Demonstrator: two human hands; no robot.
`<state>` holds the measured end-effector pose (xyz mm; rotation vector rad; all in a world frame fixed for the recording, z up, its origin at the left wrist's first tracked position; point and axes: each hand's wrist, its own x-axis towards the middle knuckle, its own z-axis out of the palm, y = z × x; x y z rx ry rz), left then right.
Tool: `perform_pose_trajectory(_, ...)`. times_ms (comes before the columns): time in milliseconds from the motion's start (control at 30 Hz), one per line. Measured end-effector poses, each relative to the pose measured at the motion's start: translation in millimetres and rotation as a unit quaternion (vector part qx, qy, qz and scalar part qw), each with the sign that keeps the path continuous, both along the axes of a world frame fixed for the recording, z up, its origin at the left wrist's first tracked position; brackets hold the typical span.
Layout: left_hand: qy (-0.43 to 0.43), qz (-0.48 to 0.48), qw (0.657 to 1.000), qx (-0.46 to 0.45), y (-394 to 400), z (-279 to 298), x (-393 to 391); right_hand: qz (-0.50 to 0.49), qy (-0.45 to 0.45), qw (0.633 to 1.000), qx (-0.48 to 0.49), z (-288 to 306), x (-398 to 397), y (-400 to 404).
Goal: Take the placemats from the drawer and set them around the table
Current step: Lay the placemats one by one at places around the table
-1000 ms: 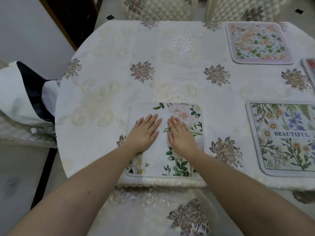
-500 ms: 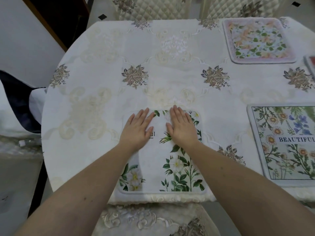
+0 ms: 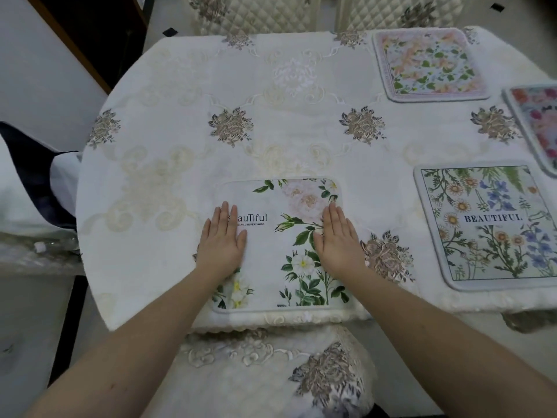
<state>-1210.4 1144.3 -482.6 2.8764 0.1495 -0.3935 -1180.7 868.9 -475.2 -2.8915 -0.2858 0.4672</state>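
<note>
- Both hands lie flat with straight fingers, no grip closed on anything: the left hand (image 3: 221,236) presses the left part of the white rose placemat (image 3: 278,245), the right hand (image 3: 337,239) presses its right part, palms down and apart from each other.
- This placemat sits at the near edge of the desk (image 3: 180,146), its lower border just beside the scalloped hem of the tablecloth; printed lettering shows between the hands, partly covered by the left fingers.
- To the right, well apart, lies the daisy placemat (image 3: 488,224) with the word BEAUTIFUL.
- Farther back on the right sits the pink-bordered placemat (image 3: 428,63), and a red-flowered placemat (image 3: 536,122) is cut off by the right edge.
- A cushioned chair seat (image 3: 271,372) stands below the near edge, two quilted chair backs (image 3: 256,13) beyond the far edge.
</note>
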Motion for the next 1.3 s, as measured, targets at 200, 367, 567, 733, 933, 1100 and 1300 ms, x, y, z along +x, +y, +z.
perform_pose_trajectory(200, 0.061, -0.056, 0.996, 0.027, -16.8, 9.2, -38.2, 0.027, 0.097, 0.994, -0.043, 18.3, -39.9, 13.3)
perform_pose_trajectory(367, 0.115, -0.212, 0.968, 0.063, -22.3, 22.1, -81.1, 0.083, 0.16, 0.981, -0.076, 39.1, -76.8, 10.3)
perform_pose_trajectory(567, 0.166, -0.298, 0.934, 0.1, -47.2, 50.0, -109.0, 0.065, 0.321, 0.942, -0.076, 80.9, -108.8, 23.3)
perform_pose_trajectory(733, 0.165, -0.352, 0.915, 0.108, -58.7, 77.1, -125.2, 0.099, 0.336, 0.933, -0.083, 106.6, -127.7, 26.3)
perform_pose_trajectory(933, 0.064, -0.344, 0.935, 0.061, -55.6, 94.1, -119.5, 0.023, 0.269, 0.963, -0.018, 118.7, -140.7, 7.4)
perform_pose_trajectory(1100, -0.007, -0.325, 0.945, 0.04, -68.6, 98.2, -105.5, 0.012, 0.186, 0.982, -0.032, 129.9, -152.4, -25.3)
perform_pose_trajectory(1300, -0.141, -0.333, 0.928, 0.084, -125.3, 121.9, -102.4, -0.007, 0.048, 0.997, -0.052, 145.7, -170.1, -77.7)
